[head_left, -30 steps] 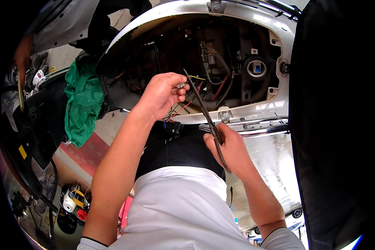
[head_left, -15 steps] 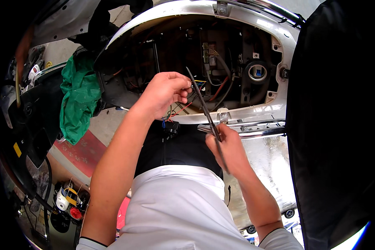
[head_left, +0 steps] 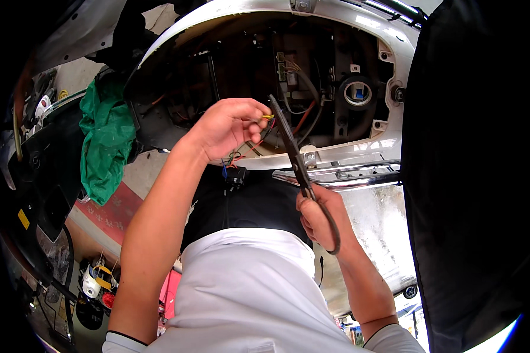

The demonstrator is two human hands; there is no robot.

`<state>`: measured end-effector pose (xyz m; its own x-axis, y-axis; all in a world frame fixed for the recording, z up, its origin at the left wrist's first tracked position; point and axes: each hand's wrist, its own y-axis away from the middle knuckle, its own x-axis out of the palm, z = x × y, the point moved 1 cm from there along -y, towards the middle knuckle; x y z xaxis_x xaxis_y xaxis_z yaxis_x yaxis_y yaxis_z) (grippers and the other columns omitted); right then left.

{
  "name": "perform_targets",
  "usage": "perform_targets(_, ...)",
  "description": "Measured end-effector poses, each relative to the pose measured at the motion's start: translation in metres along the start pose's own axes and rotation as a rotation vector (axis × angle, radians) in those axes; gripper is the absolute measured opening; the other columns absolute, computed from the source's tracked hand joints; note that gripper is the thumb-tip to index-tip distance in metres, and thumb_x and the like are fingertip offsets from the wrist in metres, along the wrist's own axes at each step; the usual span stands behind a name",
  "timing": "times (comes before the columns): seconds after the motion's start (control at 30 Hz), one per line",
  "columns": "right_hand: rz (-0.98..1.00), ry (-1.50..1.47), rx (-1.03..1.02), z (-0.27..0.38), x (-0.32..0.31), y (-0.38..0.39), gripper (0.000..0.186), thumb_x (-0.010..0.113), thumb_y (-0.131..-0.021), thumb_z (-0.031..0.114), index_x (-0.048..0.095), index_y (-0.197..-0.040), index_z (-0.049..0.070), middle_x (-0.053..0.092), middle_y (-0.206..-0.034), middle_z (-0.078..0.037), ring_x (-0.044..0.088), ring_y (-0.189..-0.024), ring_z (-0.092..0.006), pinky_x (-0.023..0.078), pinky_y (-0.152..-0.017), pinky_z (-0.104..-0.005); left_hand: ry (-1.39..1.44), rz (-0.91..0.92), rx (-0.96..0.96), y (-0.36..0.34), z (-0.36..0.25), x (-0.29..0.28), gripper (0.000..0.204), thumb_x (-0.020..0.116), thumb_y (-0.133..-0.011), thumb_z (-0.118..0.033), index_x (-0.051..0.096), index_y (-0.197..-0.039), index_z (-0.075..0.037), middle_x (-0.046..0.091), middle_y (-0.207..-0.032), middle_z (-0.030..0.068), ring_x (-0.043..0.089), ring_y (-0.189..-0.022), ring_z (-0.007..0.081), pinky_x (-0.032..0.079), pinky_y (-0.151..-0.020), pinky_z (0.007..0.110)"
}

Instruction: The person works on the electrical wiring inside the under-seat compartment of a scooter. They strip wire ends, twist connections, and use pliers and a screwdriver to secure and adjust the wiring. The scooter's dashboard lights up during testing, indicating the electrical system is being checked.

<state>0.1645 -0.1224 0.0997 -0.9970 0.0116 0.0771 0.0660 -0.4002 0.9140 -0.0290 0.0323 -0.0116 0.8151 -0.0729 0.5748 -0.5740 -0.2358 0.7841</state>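
My left hand (head_left: 232, 126) pinches a thin yellow wire (head_left: 268, 117) between thumb and fingertips, over the open body of a scooter. In my right hand (head_left: 324, 217) is a pair of dark scissors (head_left: 294, 152), its handle loop showing below my fist. The blades point up and away, their tips beside the yellow wire; whether they touch it I cannot tell. Red and blue wires run down from near my left hand to a small black connector box (head_left: 235, 177) at the near rim of the opening.
A white body frame (head_left: 277, 157) rims the dark cavity, where a black ring (head_left: 357, 93) and grey cables (head_left: 306, 82) sit. Chrome rails (head_left: 359, 182) run along the near right side. Green cloth (head_left: 107, 141) hangs at left. A large black cover (head_left: 471, 176) fills the right.
The scissors have turned so their flat side and handle loop show, with the blades beside the wire. The yellow wire now shows at my left fingertips. The whole view has shifted slightly.
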Motion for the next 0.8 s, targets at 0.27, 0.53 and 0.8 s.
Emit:
perform_targets(0.27,-0.239,0.020,-0.295,0.046,-0.028,0.029,0.015,0.062,-0.087,0.008,0.055,-0.099,0.002,0.053,-0.072,0.001,0.048,-0.062,-0.0063,0.041,-0.059,-0.0238,-0.706,-0.266,-0.043,-0.008,-0.005,-0.017,0.028,0.068,-0.091,-0.024,0.059,-0.100,0.000,0.062,-0.077,0.0061,0.058,-0.066,0.0138,0.051,-0.065,0.032)
perform_targets(0.53,-0.332,0.188,-0.119,0.025,-0.038,0.029,0.015,0.066,-0.085,0.011,0.056,-0.092,0.001,0.054,-0.065,0.000,0.046,-0.061,-0.0053,0.041,-0.060,-0.0228,-1.170,-0.201,-0.063,-0.016,-0.022,0.001,0.044,0.068,-0.089,-0.022,0.061,-0.123,0.005,0.069,-0.078,0.0123,0.065,-0.073,0.0166,0.052,-0.069,0.032)
perform_targets(0.8,-0.284,0.163,-0.098,0.024,-0.029,0.024,0.015,0.066,-0.084,0.011,0.057,-0.090,0.000,0.059,-0.066,-0.003,0.050,-0.063,-0.0068,0.044,-0.060,-0.0248,-1.725,-0.178,0.196,-0.045,-0.029,-0.021,0.023,0.067,-0.087,-0.017,0.074,-0.104,-0.004,0.071,-0.096,0.0175,0.066,-0.096,0.0345,0.051,-0.089,0.041)
